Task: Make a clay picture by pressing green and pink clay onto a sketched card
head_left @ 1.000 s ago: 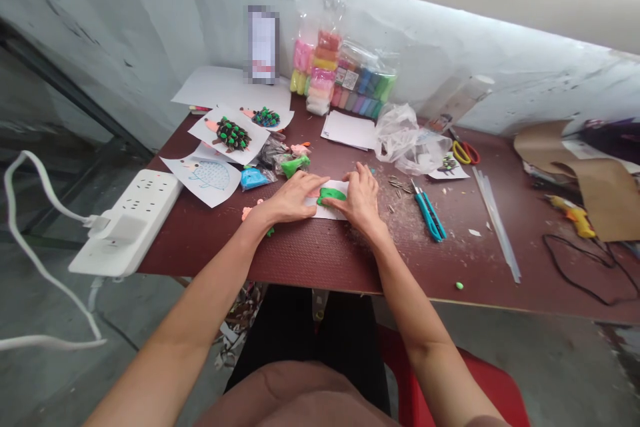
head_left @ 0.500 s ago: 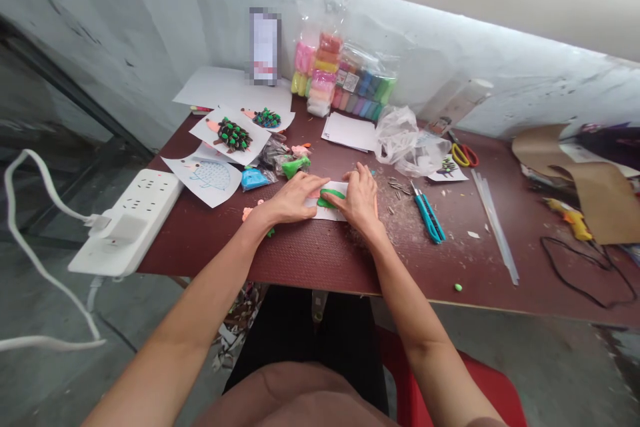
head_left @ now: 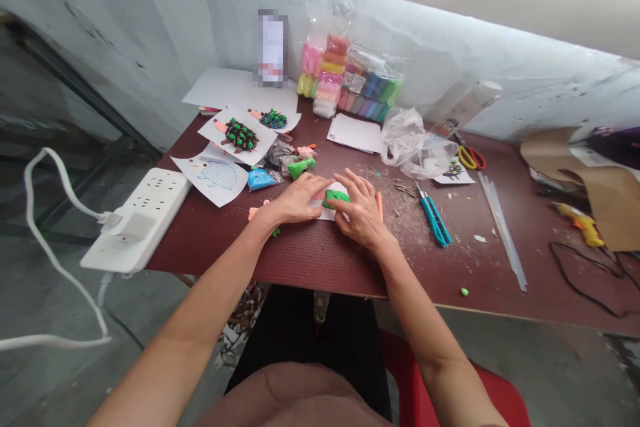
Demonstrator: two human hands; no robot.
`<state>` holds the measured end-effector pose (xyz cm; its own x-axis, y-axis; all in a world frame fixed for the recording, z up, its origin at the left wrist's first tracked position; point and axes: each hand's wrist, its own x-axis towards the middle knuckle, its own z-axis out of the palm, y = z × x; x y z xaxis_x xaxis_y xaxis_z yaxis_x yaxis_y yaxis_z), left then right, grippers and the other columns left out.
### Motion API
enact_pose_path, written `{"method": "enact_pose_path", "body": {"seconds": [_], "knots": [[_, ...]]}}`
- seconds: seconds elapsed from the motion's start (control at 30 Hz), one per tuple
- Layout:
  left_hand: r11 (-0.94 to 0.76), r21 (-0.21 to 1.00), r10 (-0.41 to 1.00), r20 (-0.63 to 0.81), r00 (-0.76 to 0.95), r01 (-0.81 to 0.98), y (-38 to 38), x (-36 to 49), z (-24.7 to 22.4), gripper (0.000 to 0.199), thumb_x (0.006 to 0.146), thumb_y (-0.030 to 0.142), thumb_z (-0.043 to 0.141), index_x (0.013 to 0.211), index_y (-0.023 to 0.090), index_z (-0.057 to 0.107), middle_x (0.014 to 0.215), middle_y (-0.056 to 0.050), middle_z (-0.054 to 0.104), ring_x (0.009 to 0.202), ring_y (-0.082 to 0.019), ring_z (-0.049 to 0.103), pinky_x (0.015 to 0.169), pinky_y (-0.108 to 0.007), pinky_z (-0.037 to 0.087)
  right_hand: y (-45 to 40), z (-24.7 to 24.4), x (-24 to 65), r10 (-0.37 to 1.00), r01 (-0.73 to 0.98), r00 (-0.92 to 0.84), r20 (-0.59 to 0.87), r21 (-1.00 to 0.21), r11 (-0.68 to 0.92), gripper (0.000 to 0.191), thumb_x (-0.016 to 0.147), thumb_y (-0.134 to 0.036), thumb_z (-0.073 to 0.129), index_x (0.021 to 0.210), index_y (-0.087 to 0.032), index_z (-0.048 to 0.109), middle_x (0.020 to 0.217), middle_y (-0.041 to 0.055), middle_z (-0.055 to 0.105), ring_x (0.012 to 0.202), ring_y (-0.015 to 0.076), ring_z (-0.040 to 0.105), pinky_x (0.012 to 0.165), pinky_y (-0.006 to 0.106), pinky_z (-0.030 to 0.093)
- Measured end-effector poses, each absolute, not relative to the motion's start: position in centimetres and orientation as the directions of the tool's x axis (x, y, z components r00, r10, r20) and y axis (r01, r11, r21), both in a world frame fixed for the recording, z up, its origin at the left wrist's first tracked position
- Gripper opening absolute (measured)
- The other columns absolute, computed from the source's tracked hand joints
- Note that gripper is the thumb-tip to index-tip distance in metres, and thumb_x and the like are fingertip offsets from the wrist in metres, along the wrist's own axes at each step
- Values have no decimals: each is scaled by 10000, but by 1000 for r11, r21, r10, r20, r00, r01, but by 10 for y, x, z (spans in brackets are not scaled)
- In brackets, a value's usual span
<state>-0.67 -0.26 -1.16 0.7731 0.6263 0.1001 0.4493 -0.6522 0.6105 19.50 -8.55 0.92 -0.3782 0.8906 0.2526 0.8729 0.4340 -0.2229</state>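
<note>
A flat patch of green clay (head_left: pixel 336 196) lies on a small white paper (head_left: pixel 326 215) at the middle of the table. My left hand (head_left: pixel 300 199) rests over the paper's left side, its fingers stretched out and holding nothing. Over the right side, my right hand (head_left: pixel 363 212) has its fingers spread and bent, with the index finger and thumb at the clay's edge. Part of the paper is hidden under both hands. A lump of green clay (head_left: pixel 301 167) in plastic and a blue clay packet (head_left: pixel 260 178) sit beyond my left hand.
Pinecone hedgehog pictures (head_left: pixel 240 135) and a hedgehog drawing (head_left: pixel 213 177) lie at left by a power strip (head_left: pixel 145 213). To the right are seeds (head_left: pixel 404 190), a teal-handled tool (head_left: pixel 436 220), scissors (head_left: pixel 470 157), glue sticks (head_left: pixel 503 230) and a glue gun (head_left: pixel 583 223). Clay packs (head_left: pixel 350 83) stand behind.
My right hand's fingers have lifted and spread, and its thumb has drawn back from across the green clay. My left hand keeps its place on the paper. The view has shifted slightly.
</note>
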Motion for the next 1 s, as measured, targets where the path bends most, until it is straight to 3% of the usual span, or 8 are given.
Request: {"method": "enact_pose_path", "body": {"seconds": [0.13, 0.3, 0.43, 0.53, 0.77, 1.0], "knots": [[-650, 604, 631, 92, 770, 461, -3, -6, -10, 586, 786, 183, 577, 1372, 188, 610, 1372, -98, 655, 1211, -293, 535, 1126, -467, 444, -85, 6, 196, 889, 880, -395, 231, -183, 438, 376, 867, -56, 597, 1027, -311, 822, 1594, 40, 539, 1568, 294, 334, 1241, 552, 275], [-652, 587, 639, 87, 764, 479, -4, -4, -10, 500, 787, 183, 576, 1284, 185, 636, 1311, -101, 664, 1166, -291, 533, 1104, -480, 459, -84, 4, 194, 882, 871, -417, 220, -181, 457, 367, 885, -64, 586, 1030, -305, 822, 1597, 43, 536, 1562, 282, 338, 1241, 552, 279], [-652, 588, 640, 88, 764, 479, -4, -5, -10, 592, 787, 175, 575, 1378, 193, 610, 1369, -99, 650, 1199, -297, 533, 1117, -487, 452, -84, 4, 194, 882, 870, -401, 246, -200, 452, 376, 906, -82, 564, 1071, -310, 813, 1596, 44, 535, 1556, 276, 349, 1227, 544, 305], [-651, 600, 635, 95, 767, 465, -4, -7, -10, 690, 803, 176, 579, 1492, 193, 546, 1469, -98, 611, 1285, -299, 510, 1170, -482, 411, -83, 2, 195, 913, 908, -297, 278, -214, 361, 409, 929, -90, 533, 1166, -301, 791, 1593, 67, 536, 1537, 286, 377, 1210, 543, 330], [-636, 604, 675, 134, 726, 480, -2, -3, -18, 630, 923, 372, 671, 1508, 179, 541, 1473, -118, 626, 1269, -297, 539, 1171, -495, 406, -82, -3, 199, 944, 939, -239, 227, -193, 284, 381, 970, -128, 519, 1151, -310, 800, 1601, 71, 535, 1526, 312, 392, 1198, 558, 341], [-630, 606, 692, 154, 705, 486, 0, 0, -22, 618, 947, 369, 686, 1513, 173, 533, 1470, -124, 630, 1232, -277, 570, 1134, -457, 442, -82, -5, 198, 944, 941, -222, 244, -201, 273, 394, 974, -116, 513, 1176, -307, 792, 1581, 81, 550, 1509, 306, 410, 1179, 551, 373]]}}
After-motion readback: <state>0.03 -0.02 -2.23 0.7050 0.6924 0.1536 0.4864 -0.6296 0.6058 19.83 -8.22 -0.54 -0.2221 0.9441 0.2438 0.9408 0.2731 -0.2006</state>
